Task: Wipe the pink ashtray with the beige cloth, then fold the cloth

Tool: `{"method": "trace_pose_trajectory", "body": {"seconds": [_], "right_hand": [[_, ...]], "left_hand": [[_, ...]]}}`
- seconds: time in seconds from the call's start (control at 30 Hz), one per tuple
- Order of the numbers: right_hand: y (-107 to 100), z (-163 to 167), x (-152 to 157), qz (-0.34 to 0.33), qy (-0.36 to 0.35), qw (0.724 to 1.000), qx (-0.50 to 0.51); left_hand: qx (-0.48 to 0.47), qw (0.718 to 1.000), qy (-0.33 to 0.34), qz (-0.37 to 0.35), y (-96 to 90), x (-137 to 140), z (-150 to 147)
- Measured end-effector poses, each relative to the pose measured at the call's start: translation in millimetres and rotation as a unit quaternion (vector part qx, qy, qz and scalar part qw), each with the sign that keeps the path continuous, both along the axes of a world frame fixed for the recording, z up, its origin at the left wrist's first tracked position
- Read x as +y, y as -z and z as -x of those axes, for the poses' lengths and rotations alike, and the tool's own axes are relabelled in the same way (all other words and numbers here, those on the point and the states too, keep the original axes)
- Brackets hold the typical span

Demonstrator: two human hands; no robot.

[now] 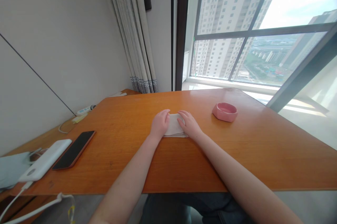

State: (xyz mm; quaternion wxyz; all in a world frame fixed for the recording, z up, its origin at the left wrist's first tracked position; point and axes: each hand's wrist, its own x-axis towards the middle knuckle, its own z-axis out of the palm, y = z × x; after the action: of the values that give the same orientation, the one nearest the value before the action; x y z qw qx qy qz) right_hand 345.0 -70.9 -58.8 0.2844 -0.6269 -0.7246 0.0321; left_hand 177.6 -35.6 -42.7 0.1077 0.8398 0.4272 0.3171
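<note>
A small folded cloth (173, 126), whitish and with layered edges, lies flat on the wooden table in front of me. My left hand (159, 123) rests at its left edge, fingers stretched forward and close to each other. On the other side, my right hand (190, 124) lies over the cloth's right edge, its thumb apart from the fingers. Both hands touch the cloth without visibly gripping it. Parts of its left and right edges are hidden under the hands.
A pink bowl (225, 112) stands on the table (118, 147) to the right. At the left lie a dark-screened phone (75, 150), a white power bank (45, 161) with a cable, and a power strip (84, 110). Behind are a curtain (137, 41) and a window.
</note>
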Motion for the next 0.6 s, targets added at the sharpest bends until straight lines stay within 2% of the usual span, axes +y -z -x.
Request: {"method": "trace_pose_trajectory", "body": {"seconds": [0.07, 0.13, 0.23, 0.47, 0.53, 0.6], "right_hand": [[1, 11, -4, 0.044, -0.015, 0.998, -0.05], [6, 18, -7, 0.12, 0.003, 0.988, -0.093], [11, 21, -7, 0.193, 0.026, 0.973, -0.123], [10, 21, -8, 0.214, 0.033, 0.968, -0.123], [10, 21, -8, 0.207, 0.034, 0.971, -0.114], [8, 17, -7, 0.187, 0.035, 0.978, -0.088]], "left_hand": [[0.09, 0.994, -0.017, 0.054, 9.4, 13, 8], [0.173, 0.979, -0.019, 0.106, 20.4, 19, 12], [0.22, 0.967, -0.033, 0.127, 29.5, 19, 10], [0.214, 0.968, -0.036, 0.123, 28.1, 17, 10], [0.199, 0.973, -0.061, 0.1, 26.6, 16, 13], [0.176, 0.976, -0.115, 0.064, 23.2, 14, 16]]}}
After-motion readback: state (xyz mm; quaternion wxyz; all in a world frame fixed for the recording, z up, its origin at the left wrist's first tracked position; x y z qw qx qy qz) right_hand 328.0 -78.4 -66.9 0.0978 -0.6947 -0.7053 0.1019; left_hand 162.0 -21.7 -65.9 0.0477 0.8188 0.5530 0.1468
